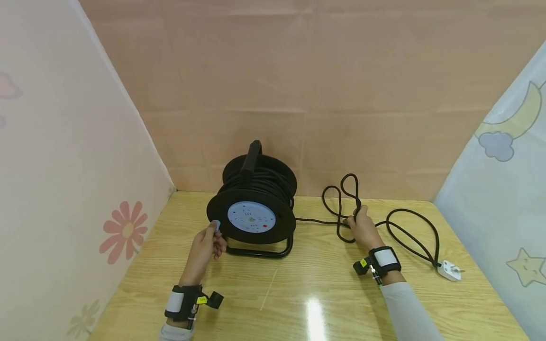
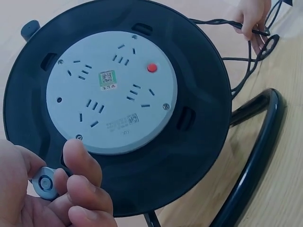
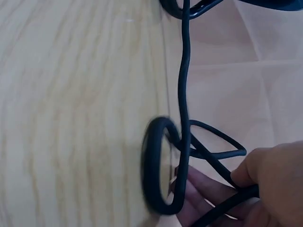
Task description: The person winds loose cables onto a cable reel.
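Note:
A black cable reel (image 1: 256, 185) stands upright on its tube frame (image 1: 258, 254), with a pale socket panel (image 2: 111, 90) and a red button (image 2: 151, 67) on its front disc. My left hand (image 1: 204, 246) pinches a small grey-blue knob (image 2: 45, 183) at the disc's lower left edge, thumb and index finger around it. To the right of the reel, my right hand (image 1: 365, 228) holds a bunched stretch of black cable (image 3: 183, 94), with loops standing up and hanging around the fingers. The cable runs from the reel to that hand, then on to a white plug (image 1: 450, 270).
The wooden table (image 1: 298, 284) ends behind the reel against a tan cloth backdrop (image 1: 341, 94). A loose cable loop (image 1: 432, 232) lies right of my right hand. Patterned sheets (image 1: 516, 189) border both sides. The reel's carrying handle (image 1: 252, 158) rises on top.

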`<action>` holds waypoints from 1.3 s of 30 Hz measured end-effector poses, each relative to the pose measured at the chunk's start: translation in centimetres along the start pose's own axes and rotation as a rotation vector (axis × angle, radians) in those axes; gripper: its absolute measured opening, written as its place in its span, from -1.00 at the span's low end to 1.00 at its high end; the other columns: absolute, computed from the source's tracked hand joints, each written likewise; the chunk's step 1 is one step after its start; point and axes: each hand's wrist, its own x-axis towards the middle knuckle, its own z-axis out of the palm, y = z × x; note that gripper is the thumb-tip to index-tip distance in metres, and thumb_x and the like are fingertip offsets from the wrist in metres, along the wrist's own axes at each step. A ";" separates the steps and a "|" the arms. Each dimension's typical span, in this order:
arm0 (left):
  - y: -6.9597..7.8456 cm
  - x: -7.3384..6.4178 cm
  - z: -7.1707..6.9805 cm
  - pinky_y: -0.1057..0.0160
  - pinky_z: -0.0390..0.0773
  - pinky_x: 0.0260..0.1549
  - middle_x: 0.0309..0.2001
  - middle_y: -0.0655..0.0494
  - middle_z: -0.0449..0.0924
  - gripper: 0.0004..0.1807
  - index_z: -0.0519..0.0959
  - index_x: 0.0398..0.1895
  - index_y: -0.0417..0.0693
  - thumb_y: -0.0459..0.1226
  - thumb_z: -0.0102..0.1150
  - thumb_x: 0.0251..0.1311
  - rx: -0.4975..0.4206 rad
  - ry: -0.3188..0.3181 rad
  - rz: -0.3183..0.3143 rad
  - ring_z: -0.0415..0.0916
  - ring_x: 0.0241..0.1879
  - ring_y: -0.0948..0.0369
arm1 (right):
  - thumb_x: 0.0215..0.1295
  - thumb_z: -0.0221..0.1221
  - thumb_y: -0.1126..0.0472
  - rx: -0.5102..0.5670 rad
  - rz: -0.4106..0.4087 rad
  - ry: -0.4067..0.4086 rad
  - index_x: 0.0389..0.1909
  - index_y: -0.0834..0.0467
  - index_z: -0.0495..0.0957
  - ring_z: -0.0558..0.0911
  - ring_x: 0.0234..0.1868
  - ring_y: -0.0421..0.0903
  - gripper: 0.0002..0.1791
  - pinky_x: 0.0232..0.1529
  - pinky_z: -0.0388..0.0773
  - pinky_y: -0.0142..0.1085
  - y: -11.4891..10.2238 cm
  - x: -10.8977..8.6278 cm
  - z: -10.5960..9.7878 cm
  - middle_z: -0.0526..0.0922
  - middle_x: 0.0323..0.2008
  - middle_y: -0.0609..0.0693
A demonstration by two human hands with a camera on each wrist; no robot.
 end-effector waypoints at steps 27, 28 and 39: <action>0.1 0.3 -0.3 0.30 0.35 -0.68 -0.55 -0.12 0.49 -0.33 0.35 -0.33 -0.30 0.21 -0.27 0.43 -0.026 0.001 0.015 0.34 -0.65 0.16 | 0.43 -0.01 0.31 -0.107 -0.254 -0.186 0.20 0.08 0.50 0.37 -0.27 0.09 -0.62 -0.31 0.30 -0.09 1.6 1.1 0.2 0.57 -0.21 0.17; 0.1 0.3 -0.3 0.30 0.35 -0.69 -0.55 -0.12 0.49 -0.33 0.35 -0.33 -0.30 0.21 -0.27 0.43 -0.027 0.002 0.016 0.33 -0.65 0.17 | 0.43 -0.01 0.32 -0.114 -0.274 -0.196 0.20 0.08 0.51 0.36 -0.19 0.08 -0.63 -0.26 0.29 -0.08 1.7 1.2 0.3 0.59 -0.11 0.15; 0.2 0.2 -0.3 0.31 0.35 -0.68 -0.55 -0.12 0.49 -0.31 0.36 -0.32 -0.30 0.23 -0.26 0.41 -0.027 -0.007 0.007 0.34 -0.65 0.17 | 0.25 0.11 0.33 -0.368 -0.337 -0.178 0.27 0.18 0.39 0.39 0.03 0.23 -0.48 -0.10 0.46 0.10 0.8 0.8 0.4 0.45 0.15 0.22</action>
